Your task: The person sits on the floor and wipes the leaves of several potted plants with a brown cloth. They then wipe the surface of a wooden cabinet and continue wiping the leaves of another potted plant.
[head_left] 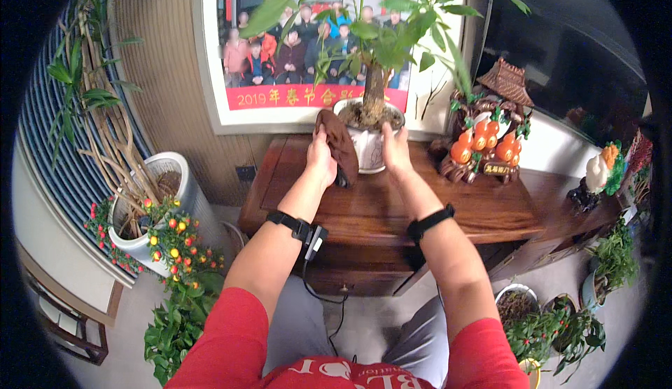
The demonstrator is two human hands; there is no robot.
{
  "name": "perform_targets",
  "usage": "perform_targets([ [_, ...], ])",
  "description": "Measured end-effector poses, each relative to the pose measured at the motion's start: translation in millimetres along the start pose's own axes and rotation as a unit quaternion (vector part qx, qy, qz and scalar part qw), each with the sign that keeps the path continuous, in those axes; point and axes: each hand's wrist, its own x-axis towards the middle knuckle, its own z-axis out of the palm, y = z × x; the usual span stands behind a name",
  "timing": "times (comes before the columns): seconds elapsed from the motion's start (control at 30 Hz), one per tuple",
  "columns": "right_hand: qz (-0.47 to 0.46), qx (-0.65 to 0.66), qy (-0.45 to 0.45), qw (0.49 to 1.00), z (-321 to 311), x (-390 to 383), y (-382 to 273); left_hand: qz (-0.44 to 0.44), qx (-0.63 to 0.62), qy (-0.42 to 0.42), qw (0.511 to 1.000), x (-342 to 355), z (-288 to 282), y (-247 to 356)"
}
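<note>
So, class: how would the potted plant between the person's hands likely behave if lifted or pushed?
The white pot is probably heavy for its size, since soil fills it. The thick trunk and wide-spreading leaves likely make it top-heavy and apt to tip. Those thin leaves look floppy and would probably sway.

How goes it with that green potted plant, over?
Left hand holding dark brown cloth, left of white patterned plant pot. Right hand at pot's right rim. Pot upright on brown wooden cabinet. Orange gourd ornament stands apart, right.
</note>
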Motion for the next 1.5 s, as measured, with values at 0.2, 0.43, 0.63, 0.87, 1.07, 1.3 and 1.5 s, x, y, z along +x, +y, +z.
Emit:
perform_targets([
  [0.2,-0.010,0.105,-0.071,0.992,-14,1,10,0.067,0.340,0.049,0.937,-45,3,-39],
  [0.43,-0.046,0.067,-0.148,0.986,-36,-84,24,-0.148,0.113,-0.056,0.981,-121,36,-43],
  [0.63,-0.114,-0.030,-0.023,0.993,-112,-66,9,-0.082,0.215,-0.180,0.956,-147,17,-28],
  [0.87,-0.067,-0.196,-0.167,0.964,-147,-16,13,0.335,0.643,-0.025,0.688,-156,-22,-25],
  [1.07,-0.016,-0.433,-0.215,0.875,-86,47,61,0.364,0.740,-0.020,0.565,-162,-17,-38],
  [1.3,-0.066,-0.492,-0.235,0.836,-60,101,99,0.384,0.743,0.013,0.547,-160,-17,-39],
  [1.5,-0.070,-0.162,-0.367,0.913,-92,15,74,0.410,0.725,0.015,0.552,-159,-18,-39],
])
